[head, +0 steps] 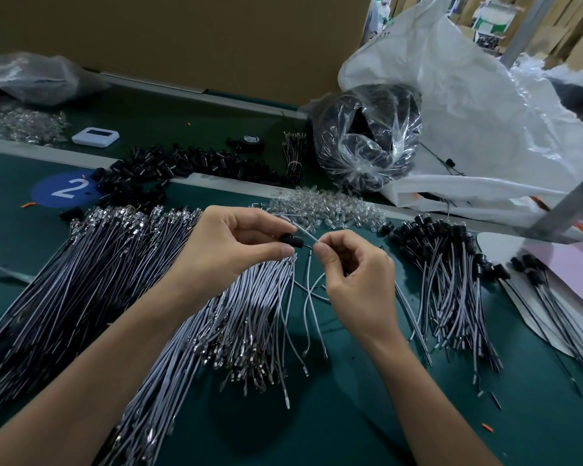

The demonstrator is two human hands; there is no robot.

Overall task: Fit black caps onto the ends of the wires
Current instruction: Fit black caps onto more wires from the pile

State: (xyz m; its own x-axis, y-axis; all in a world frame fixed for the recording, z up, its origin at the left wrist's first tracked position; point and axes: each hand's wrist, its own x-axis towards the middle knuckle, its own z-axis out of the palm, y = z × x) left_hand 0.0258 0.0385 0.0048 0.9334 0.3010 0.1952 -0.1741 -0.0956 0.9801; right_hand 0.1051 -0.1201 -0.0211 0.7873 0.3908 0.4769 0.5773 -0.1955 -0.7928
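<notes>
My left hand (236, 240): My fingers are curled. My thumb and first fingers pinch one little black cap (290, 239) at their tips.

My right hand (354, 274): My fingers are curled in too. My thumb and first finger pinch a thin grey wire (309, 237) right beside the cap.

Black cap: It sits between my two hands, up off the table. The wire end meets it there. I cannot tell how far in the wire goes.

Grey wire: From my right fingertips it hangs down and ends on the green table (350, 415).

Bare grey wires (249, 314): A big heap lies under my left hand and down toward my arms, with shiny metal ends.

Dark wire bundle (81, 264): It lies just to the left of my left hand.

Capped wires (445, 264): A heap with black caps on top lies to the right of my right hand.

Loose black caps (182, 163): A long pile lies past my left fingers, farther away from me.

Clear little parts (327, 208): A small heap lies just past my fingertips.

Clear bag of black parts (367, 136): It lies farther back, past the clear little parts.

White plastic bag (468, 112): It stands big and crinkly, far off to the right of my fingers.

Blue circle with a 2 (64, 190): It is on the table, far to the left of my fingers.
</notes>
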